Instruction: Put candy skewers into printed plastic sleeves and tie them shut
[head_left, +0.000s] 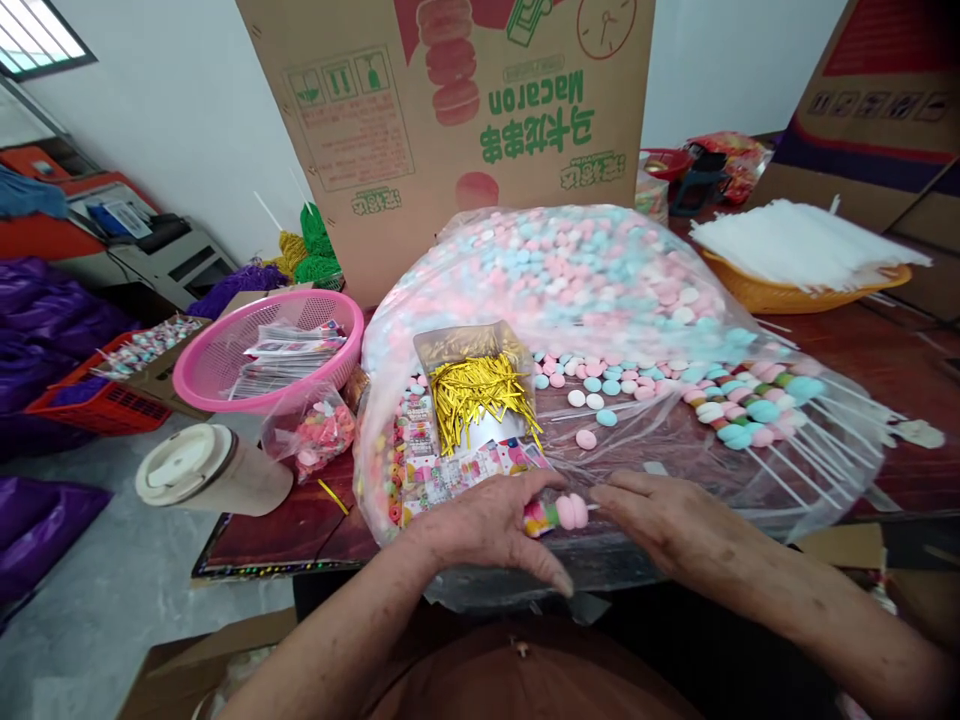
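My left hand [491, 525] is closed round a candy skewer [564, 512] with pink and multicoloured sweets on it, held just above the table's near edge. My right hand [664, 515] pinches the skewer's stick end from the right. Both hands rest on a large clear plastic bag [787, 470] spread over the table, full of pink, blue and white round candies [577, 260]. Several finished skewers [757, 405] lie to the right on the plastic. A clear box of gold twist ties [476, 385] stands just beyond my left hand, beside printed wrappers [480, 465].
A pink basket [217, 370] with packets sits at left, a small bag of candies [319, 432] and a lidded paper cup [202, 470] near it. A big Macaron carton [450, 110] stands behind. An orange bowl [772, 292] holds white sticks at right.
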